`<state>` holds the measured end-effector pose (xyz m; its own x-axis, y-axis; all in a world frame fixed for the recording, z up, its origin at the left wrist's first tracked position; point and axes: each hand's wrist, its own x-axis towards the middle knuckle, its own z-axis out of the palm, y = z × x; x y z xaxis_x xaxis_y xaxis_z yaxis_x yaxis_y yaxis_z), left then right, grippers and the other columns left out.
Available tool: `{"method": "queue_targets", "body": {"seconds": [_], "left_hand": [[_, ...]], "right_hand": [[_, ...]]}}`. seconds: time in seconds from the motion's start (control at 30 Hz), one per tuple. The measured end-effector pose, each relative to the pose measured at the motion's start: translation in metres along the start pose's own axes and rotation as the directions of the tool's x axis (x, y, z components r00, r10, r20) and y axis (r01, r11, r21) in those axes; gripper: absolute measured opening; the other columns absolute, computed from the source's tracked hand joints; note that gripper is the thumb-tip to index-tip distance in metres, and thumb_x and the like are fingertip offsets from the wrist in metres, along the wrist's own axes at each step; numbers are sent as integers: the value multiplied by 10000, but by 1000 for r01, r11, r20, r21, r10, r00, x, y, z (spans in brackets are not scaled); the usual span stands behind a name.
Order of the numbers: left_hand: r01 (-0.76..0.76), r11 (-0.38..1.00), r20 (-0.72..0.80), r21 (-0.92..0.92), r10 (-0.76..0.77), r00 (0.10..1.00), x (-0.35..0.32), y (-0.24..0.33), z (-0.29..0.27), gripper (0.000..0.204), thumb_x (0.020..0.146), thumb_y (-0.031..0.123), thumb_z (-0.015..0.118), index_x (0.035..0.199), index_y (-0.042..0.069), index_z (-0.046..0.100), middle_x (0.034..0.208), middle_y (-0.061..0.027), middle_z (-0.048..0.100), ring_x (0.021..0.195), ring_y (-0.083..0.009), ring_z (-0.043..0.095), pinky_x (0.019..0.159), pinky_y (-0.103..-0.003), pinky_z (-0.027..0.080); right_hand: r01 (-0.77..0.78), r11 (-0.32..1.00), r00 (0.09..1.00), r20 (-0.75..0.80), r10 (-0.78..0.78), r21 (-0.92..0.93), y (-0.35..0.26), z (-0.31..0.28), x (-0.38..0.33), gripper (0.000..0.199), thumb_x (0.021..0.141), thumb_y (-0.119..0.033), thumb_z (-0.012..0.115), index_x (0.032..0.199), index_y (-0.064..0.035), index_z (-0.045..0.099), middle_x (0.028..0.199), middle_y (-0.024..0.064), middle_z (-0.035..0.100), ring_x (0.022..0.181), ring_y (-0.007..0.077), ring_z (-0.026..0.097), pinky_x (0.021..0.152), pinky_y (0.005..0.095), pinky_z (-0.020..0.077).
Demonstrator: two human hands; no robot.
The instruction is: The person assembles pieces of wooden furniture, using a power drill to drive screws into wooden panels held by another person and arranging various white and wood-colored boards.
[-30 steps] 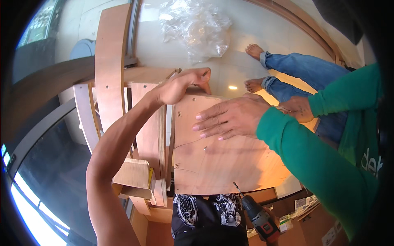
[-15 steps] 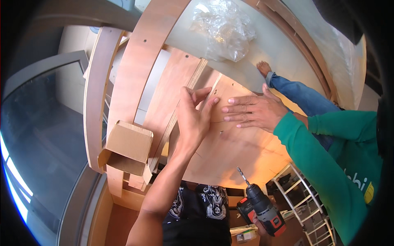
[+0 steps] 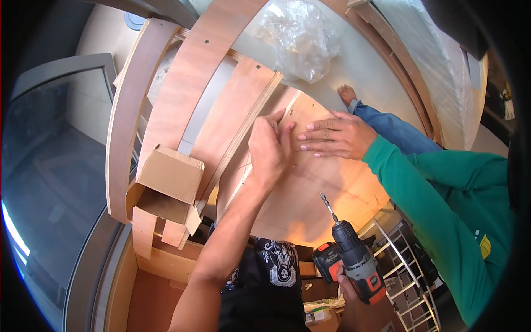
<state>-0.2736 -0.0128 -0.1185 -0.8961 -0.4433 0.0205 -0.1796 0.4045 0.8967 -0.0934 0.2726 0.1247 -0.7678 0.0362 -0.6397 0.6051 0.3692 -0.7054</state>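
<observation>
My left hand [image 3: 269, 150] lies on a light plywood panel [image 3: 310, 193], its fingertips at the panel's upper edge where it meets a wooden slat [image 3: 238, 124]. I see nothing held in it. My right hand [image 3: 349, 290] grips the handle of a black and orange cordless drill [image 3: 354, 260] low in the view, with its bit pointing up at the panel. A co-worker's hand [image 3: 334, 135], on a green sleeve [image 3: 437, 210], presses flat on the same panel just right of my left hand.
Curved plywood rails [image 3: 193, 83] arc across the upper left. An open cardboard box [image 3: 166, 185] sits on the frame at the left. Crumpled clear plastic [image 3: 301, 39] lies at the top. The co-worker's bare foot [image 3: 347, 94] and a wire rack [image 3: 404, 260] are at the right.
My left hand has come off the frame's top edge and settled on the panel beside the co-worker's hand. The drill has risen further into view.
</observation>
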Motion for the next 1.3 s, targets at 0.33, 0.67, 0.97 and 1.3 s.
{"method": "queue_targets", "body": {"seconds": [0.33,0.67,0.97,1.3], "left_hand": [[-154,975,-3,162,156,988,2,-7,0,455,772,184,887,1015,-11,556,975,-133,634,715,-233,515,621,-359,446],[-195,962,21,193,195,981,3,-3,-2,496,781,160,858,1103,-73,562,976,-165,601,773,-318,536,683,-409,466],[-209,957,17,202,210,978,4,-3,-2,406,798,131,828,1034,-50,551,973,-157,590,840,-337,523,749,-428,446],[423,881,251,-211,-370,895,-12,52,-39,240,977,202,443,883,-4,524,836,-106,548,761,-201,496,691,-375,399]], "right_hand": [[8,1000,997,-79,-10,-24,23,1,6,852,757,-196,767,1466,78,381,1285,180,617,1105,255,637,970,379,506],[187,957,978,-50,-202,-222,-9,22,51,714,819,-240,730,1402,79,468,1205,210,645,998,286,675,851,381,557],[332,886,938,19,-345,-323,-56,44,94,710,769,-102,797,1416,-16,521,1016,123,709,855,204,699,769,316,555],[179,963,984,19,-179,-202,-43,20,83,451,791,-20,664,1234,23,590,968,86,658,877,192,631,822,330,505]]}}
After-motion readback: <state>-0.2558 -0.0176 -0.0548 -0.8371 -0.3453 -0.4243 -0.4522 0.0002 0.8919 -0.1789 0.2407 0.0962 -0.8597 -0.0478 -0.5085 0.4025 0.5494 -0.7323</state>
